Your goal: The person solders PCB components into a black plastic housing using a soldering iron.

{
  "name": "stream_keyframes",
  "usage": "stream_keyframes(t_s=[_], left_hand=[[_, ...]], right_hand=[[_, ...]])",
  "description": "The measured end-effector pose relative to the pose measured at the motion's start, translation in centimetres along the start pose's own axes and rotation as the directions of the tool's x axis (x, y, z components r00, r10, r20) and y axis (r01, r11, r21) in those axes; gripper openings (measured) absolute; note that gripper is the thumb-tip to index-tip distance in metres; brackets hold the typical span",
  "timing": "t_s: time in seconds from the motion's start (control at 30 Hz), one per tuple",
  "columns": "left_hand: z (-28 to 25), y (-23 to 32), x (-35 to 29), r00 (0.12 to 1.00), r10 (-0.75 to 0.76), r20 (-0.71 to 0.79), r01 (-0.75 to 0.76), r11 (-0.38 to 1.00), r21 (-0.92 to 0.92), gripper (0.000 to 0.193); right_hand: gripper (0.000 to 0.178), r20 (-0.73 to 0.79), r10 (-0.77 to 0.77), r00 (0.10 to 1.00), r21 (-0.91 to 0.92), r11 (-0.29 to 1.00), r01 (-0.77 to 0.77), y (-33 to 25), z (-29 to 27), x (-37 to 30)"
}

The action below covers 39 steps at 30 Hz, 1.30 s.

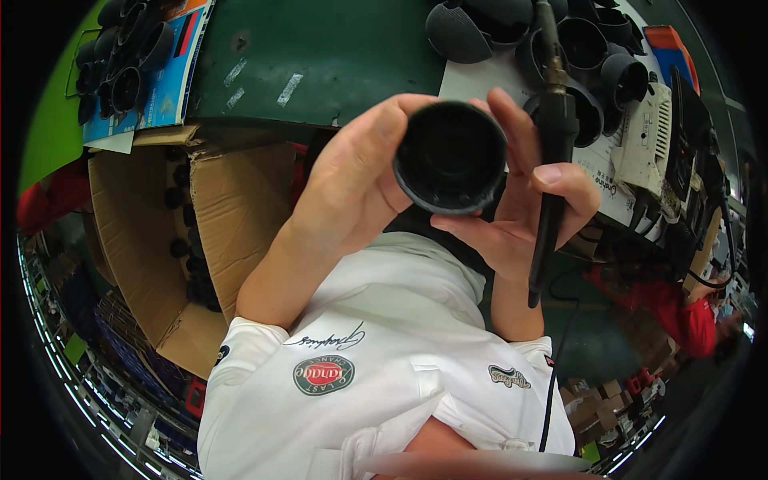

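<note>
Green workbench (pixel 320 48), hands cradling black cup (pixel 450 156)

I note black cup (pixel 450 158), black iron (pixel 552 160), green bench (pixel 320 56), brown carton (pixel 232 216), white shirt (pixel 384 352), red sleeve (pixel 680 312).

A round black plastic cap (pixel 450 157) is held up close in front of the person, its open mouth turned toward them so the dark, hollow inside and ridged rim show. Just to its right a black soldering iron (pixel 550 160) stands nearly upright, metal tip pointing to the far side, handle running down near, with a thin black cord trailing below.
</note>
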State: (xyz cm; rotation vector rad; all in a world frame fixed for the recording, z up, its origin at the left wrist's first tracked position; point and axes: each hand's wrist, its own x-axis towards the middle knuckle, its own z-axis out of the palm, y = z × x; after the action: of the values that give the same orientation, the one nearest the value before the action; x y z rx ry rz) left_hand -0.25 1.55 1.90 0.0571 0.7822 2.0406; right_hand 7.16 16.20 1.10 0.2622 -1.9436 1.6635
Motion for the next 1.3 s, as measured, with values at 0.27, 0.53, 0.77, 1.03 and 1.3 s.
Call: stream_keyframes(t_s=[0.27, 0.53, 0.77, 1.03, 1.3], left_hand=[[-1.0, 0.2, 0.2, 0.726, 0.641, 0.251, -0.588, 0.388, 0.710, 0.025], [0.4, 1.5, -0.1, 0.711, 0.359, 0.605, -0.537, -0.279, 0.796, 0.024], [-0.1, 1.7, 0.1, 0.677, 0.369, 0.637, -0.654, -0.094, 0.750, 0.026], [-1.1, 1.9, 0.9, 0.762, 0.224, 0.608, -0.646, 0.327, 0.690, 0.019], [-1.4, 0.3, 0.2, 0.821, 0.403, 0.405, -0.559, 0.712, 0.424, 0.014]], right_hand=[[0.071, -0.038, 0.031, 0.999, 0.037, 0.999, -0.030, 0.1, -0.6, -0.8], [0.070, 0.029, -0.018, 0.999, -0.039, 0.999, 0.019, 0.3, -1.7, -1.1], [0.069, 0.011, 0.014, 1.000, 0.029, 0.999, -0.014, -0.1, -1.3, -1.7], [0.067, 0.009, 0.053, 0.999, 0.180, 0.982, -0.054, -0.4, -1.0, -1.7], [0.068, 0.021, 0.012, 1.000, 0.159, 0.987, -0.015, 0.1, -0.8, -1.4]])
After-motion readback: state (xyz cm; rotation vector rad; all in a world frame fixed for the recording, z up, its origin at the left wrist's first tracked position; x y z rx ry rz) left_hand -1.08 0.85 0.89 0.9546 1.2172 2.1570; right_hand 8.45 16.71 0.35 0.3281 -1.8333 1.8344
